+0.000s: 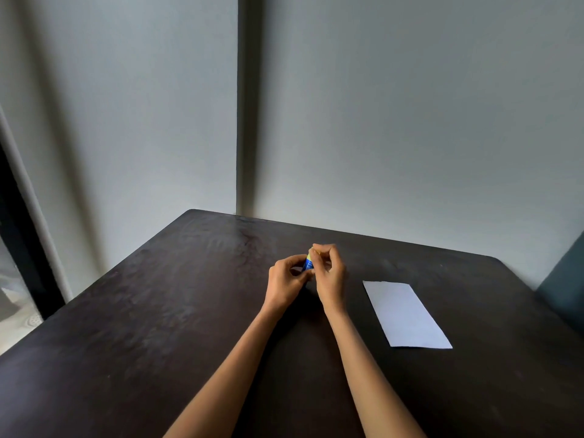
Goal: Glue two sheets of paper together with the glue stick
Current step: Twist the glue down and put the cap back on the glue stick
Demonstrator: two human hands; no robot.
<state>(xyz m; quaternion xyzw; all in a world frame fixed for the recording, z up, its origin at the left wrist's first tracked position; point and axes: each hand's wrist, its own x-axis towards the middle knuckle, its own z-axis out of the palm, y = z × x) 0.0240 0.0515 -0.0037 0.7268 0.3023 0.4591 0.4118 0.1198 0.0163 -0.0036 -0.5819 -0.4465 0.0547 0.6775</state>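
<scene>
In the head view, a blue and yellow glue stick (308,262) is held above the middle of a dark table (158,311). Its lower part is gripped by the curled fingers of the left hand (286,279), while its top is pinched by the right hand (328,273). White paper (406,314) lies flat to the right, apart from the hands; whether it is one sheet or two cannot be told.

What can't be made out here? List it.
1. Glue stick, head view: mostly covered by the left hand and right hand; whether its cap is on or off is hidden by the fingers.
2. Label on the glue stick: too small to read.
3. Paper on the table: one sheet or two stacked cannot be told.
4. Dark object at the right edge: cut off.
</scene>
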